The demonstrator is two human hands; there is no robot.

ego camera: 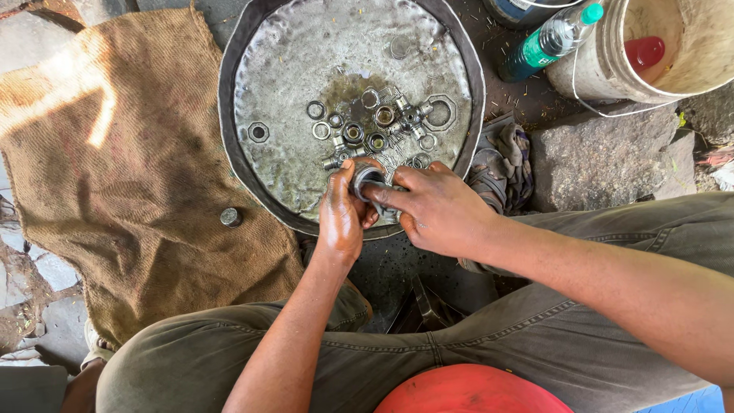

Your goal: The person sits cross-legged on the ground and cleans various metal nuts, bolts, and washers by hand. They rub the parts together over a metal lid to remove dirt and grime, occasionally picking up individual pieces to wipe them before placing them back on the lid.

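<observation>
We see both hands closed together on one small metal ring-shaped part (367, 177), a bearing cup by the look of it, held just above the near rim of the round metal pan (229, 107). The left hand (342, 218) cradles the part from below with its fingers curled under it, while the right hand (437, 208) pinches it from the side with thumb and fingertips. Just beyond the hands, in the oily middle of the pan, lie washers, nuts, bearing cups and a cross-shaped joint piece (410, 117), all crowded close. A dirty rag (501, 164) sits against the pan's right edge. To the left a burlap sack (115, 153) covers the ground, with a single small metal cap (231, 217) on it. Farther off at upper right stand a plastic bottle with a green cap (550, 40) and a pale bucket (688, 69).
</observation>
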